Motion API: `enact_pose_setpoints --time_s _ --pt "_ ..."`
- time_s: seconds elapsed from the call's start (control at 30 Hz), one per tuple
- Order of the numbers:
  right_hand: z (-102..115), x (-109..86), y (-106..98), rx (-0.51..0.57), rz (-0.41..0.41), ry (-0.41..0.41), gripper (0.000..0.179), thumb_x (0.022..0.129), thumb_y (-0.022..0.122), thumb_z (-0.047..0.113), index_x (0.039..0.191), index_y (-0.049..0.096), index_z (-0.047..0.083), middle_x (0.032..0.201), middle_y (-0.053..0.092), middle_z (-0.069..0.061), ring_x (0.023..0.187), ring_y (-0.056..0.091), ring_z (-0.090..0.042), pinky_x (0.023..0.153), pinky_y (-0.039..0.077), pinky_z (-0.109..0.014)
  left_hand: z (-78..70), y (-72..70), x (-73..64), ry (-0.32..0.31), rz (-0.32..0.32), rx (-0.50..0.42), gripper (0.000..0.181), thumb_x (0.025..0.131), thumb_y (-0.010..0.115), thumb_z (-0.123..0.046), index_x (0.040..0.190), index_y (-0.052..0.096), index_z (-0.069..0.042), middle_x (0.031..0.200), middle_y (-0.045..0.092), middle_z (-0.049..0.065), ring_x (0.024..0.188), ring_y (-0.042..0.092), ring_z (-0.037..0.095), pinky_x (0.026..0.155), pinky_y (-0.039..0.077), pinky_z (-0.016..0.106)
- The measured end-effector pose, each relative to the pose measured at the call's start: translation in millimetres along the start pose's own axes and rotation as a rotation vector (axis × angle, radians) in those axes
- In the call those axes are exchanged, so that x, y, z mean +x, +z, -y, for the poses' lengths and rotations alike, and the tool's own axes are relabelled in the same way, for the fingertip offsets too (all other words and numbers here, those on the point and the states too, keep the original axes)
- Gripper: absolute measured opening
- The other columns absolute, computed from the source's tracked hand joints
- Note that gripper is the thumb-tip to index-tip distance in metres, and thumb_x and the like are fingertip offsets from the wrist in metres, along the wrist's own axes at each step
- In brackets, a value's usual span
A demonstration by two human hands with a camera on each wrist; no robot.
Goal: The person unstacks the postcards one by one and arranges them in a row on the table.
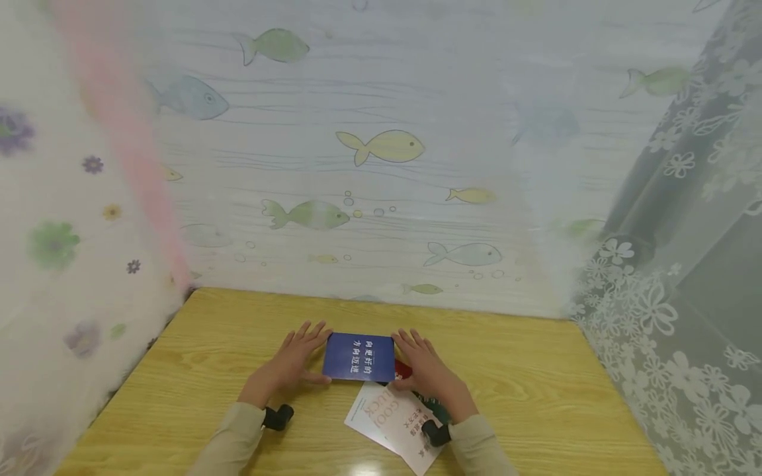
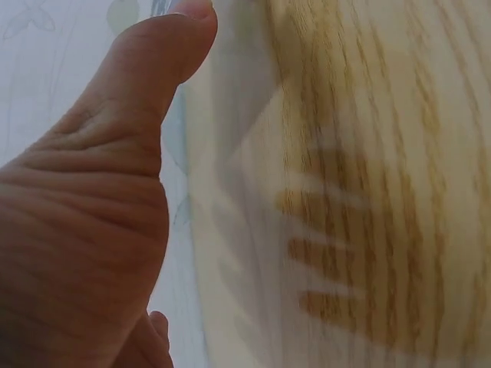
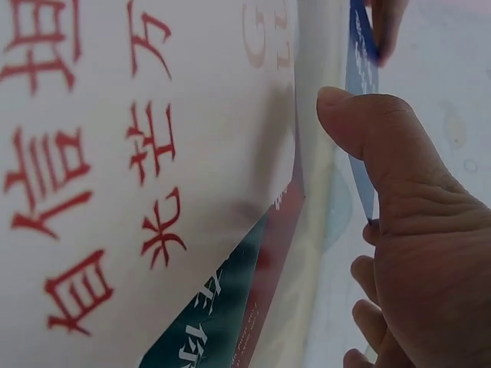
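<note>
A blue card with white Chinese characters is held up over the table between both hands. My left hand grips its left end, thumb at the near corner and fingertips by the far one. At the right end my right hand grips it likewise; the right wrist view shows the thumb along the card's edge. In the left wrist view the card is mostly out of sight past the thumb. Beneath the right hand lie pale cards with red lettering, overlapping a red card and a dark green card.
The wood-grain table has a glossy top that reflects the hands. A white curtain with printed fish hangs behind it, a flowered sheet at left and floral lace at right. Each wrist wears a small black camera.
</note>
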State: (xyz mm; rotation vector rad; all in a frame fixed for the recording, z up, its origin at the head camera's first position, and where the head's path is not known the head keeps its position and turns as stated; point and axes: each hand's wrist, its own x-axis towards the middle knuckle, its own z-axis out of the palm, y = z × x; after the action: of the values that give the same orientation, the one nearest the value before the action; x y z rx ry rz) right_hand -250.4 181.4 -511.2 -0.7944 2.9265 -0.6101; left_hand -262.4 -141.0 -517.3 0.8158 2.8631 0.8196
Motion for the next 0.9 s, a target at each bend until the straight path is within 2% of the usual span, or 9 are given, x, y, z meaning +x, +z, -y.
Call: enact_pose_setpoints --time_s 0.23,0.4,0.63,0.9 --pt "-3 11.3 -1 0.009 0.010 -0.006 0.092 0.086 0.082 0.030 0.157 0.033 -0.001 0.162 0.033 -0.025 0.151 0.022 -0.050 0.121 0.023 -0.066 6.3 -0.1 9.1 -0.011 -0.004 0.025 0.098 0.080 0.087 -0.036 0.156 0.035 -0.001 0.164 0.028 0.024 0.152 0.011 0.054 0.119 0.012 0.073" --pt "-4 20.5 -3 0.030 0.024 -0.009 0.094 0.086 0.082 0.032 0.157 0.031 -0.003 0.162 0.031 -0.027 0.151 0.021 -0.050 0.121 0.021 -0.067 15.4 0.3 13.6 -0.017 -0.004 0.004 0.098 0.082 0.085 -0.034 0.158 0.032 -0.002 0.166 0.025 0.023 0.152 0.011 0.052 0.120 0.011 0.073" --pt "-5 29.7 -2 0.019 0.052 0.015 0.092 0.089 0.080 0.033 0.158 0.030 -0.001 0.163 0.029 -0.025 0.152 0.021 -0.049 0.122 0.021 -0.065 22.2 -0.1 18.8 -0.032 0.019 -0.022 0.096 0.086 0.082 -0.033 0.160 0.027 -0.004 0.167 0.021 0.022 0.154 0.007 0.049 0.122 0.007 0.069" --pt "-13 46.8 4 0.040 0.072 0.031 0.094 0.088 0.080 0.036 0.159 0.029 0.000 0.164 0.029 -0.024 0.152 0.019 -0.048 0.122 0.021 -0.065 29.8 -6.8 29.1 -0.060 0.069 0.022 0.094 0.090 0.078 -0.034 0.162 0.024 -0.006 0.168 0.017 0.020 0.155 0.005 0.046 0.123 0.006 0.067"
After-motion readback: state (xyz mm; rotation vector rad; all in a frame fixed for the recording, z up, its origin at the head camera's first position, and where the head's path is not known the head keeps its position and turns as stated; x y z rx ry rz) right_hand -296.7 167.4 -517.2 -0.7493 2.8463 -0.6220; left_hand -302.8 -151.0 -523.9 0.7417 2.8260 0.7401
